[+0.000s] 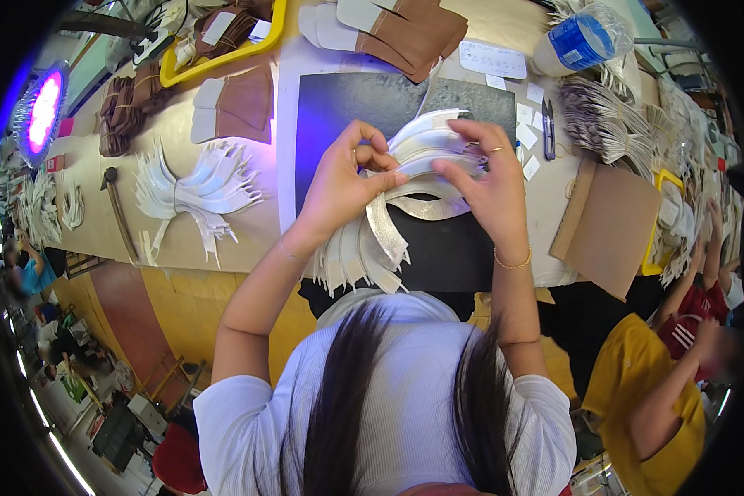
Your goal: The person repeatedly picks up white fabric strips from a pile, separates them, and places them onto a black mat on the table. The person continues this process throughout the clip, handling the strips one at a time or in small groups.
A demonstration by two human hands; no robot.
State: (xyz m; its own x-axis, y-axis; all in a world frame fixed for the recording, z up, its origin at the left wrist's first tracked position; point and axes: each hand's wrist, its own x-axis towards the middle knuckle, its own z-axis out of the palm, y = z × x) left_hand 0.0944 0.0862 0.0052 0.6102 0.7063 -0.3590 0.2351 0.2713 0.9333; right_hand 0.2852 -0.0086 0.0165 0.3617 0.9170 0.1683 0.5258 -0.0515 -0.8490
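Over a black mat (347,93), both hands hold a bundle of curved white strips (428,139) with a slight sheen. My left hand (347,178) is closed on its left side, thumb and curled fingers pinching the strips. My right hand (492,169) grips the right side between thumb and fingers. One wider strip (382,227) bends down below my left hand, and another loops beneath the bundle. More white strips (347,256) fan out at the mat's near edge, below my left wrist. How many layers each hand pinches is hidden.
On the left lie a tied bundle of white strips (197,194), a hammer (120,217) and brown pieces (246,107). A yellow tray (278,37) stands beyond. Rightward are snips (548,128), a plastic bottle (577,45), cardboard (608,221) and a person in a mustard top (636,372).
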